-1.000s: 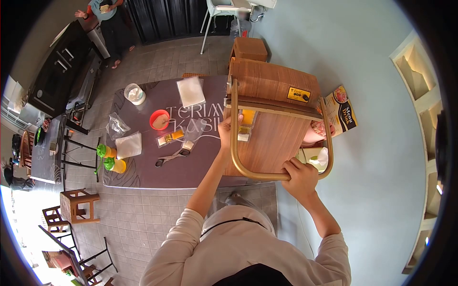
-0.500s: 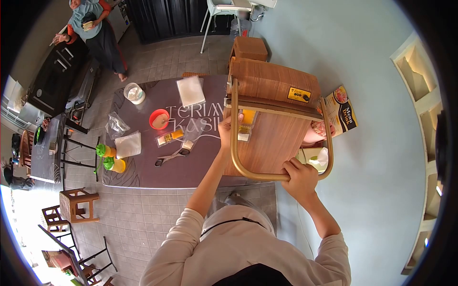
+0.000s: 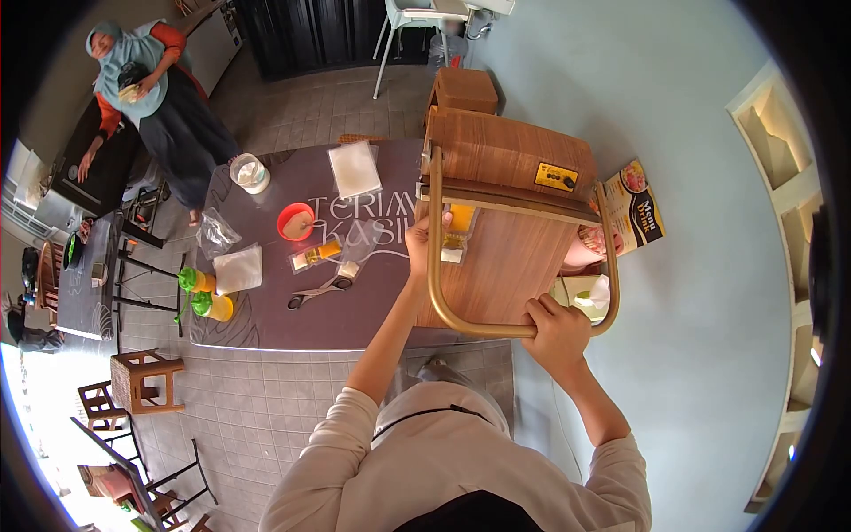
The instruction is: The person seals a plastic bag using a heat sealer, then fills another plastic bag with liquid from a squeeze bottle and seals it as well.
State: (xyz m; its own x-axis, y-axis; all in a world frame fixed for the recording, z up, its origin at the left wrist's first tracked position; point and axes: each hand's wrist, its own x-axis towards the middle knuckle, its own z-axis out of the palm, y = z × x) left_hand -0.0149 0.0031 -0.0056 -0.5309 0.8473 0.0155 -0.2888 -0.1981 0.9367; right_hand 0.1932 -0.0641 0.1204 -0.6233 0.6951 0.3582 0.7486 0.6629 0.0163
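Observation:
A wood-patterned machine (image 3: 505, 160) with a yellow control label stands on the dark table (image 3: 266, 328), and a gold bar (image 3: 479, 329) loops in front of it. My right hand (image 3: 558, 330) is closed round the bar's lower right part. Beside the bar's left side, my left hand (image 3: 420, 244) pinches the edge of a small packet (image 3: 457, 232) with yellow and white contents. The packet lies on the machine's wooden surface, under its front edge. Part of my left fingers is hidden behind the bar.
Left on the table are scissors (image 3: 319, 292), a second packet (image 3: 316, 255), a red bowl (image 3: 296, 222), a white tub (image 3: 250, 174), plastic bags (image 3: 355, 170) and green-capped bottles (image 3: 213, 307). A tissue box (image 3: 581, 288) and menu (image 3: 634, 206) stand right. A person (image 3: 155, 97) is beyond.
The person at the upper left has come closer to the table, with one arm now lowered. Both my hands, the bar and the packet look unchanged.

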